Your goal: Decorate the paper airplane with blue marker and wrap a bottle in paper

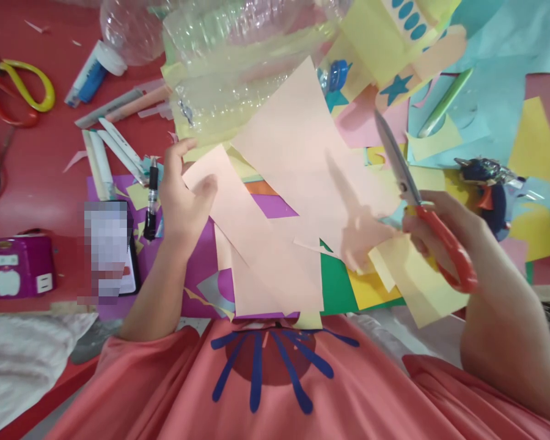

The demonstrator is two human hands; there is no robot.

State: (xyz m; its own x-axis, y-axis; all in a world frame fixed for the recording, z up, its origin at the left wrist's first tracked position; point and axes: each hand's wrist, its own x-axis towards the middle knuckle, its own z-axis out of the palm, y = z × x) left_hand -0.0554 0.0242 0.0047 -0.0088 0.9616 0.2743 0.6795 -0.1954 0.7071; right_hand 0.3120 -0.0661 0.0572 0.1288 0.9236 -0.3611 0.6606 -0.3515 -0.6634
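Left hand [183, 201] grip pinched closed on pink paper [275, 201] at its 9 o'clock edge; right hand [440, 226] grip closed around red-handled scissors [421, 208], blades together, pointing 11 o'clock.

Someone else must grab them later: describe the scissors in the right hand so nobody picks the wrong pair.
On the red table, look right of the paper pile to the right hand. It grips the red-handled scissors, blades pointing up. The other scissors, far left, have a yellow handle.
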